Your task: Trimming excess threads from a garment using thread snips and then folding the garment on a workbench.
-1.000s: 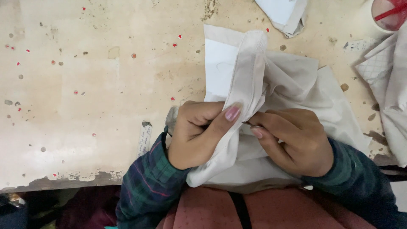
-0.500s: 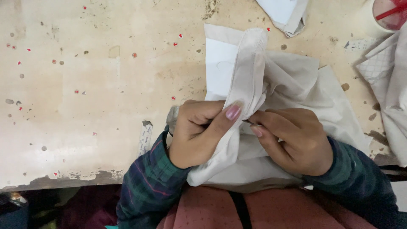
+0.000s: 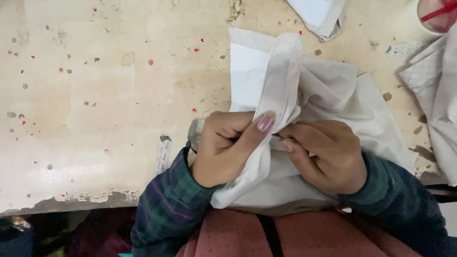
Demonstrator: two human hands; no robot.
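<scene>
Left hand (image 3: 223, 147) closed on a raised fold of the off-white cloth piece (image 3: 285, 95), thumb pressed against it; right hand (image 3: 328, 154) pinching the same fold just beside it, with something thin, too small to identify, at the fingertips. The cloth lies at the worktop's (image 3: 119, 95) near edge, over the lap. The step appears to be fine work at the fold; the next move calls for steady tension.

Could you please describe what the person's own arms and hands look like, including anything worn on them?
Both arms wear long sleeves of dark green and navy plaid with thin red lines; the left sleeve ends in a cuff at the wrist, as does the right sleeve. The left hand and right hand are bare, without gloves. The thumbnails that show carry pink polish. No rings or watch are visible.
</scene>
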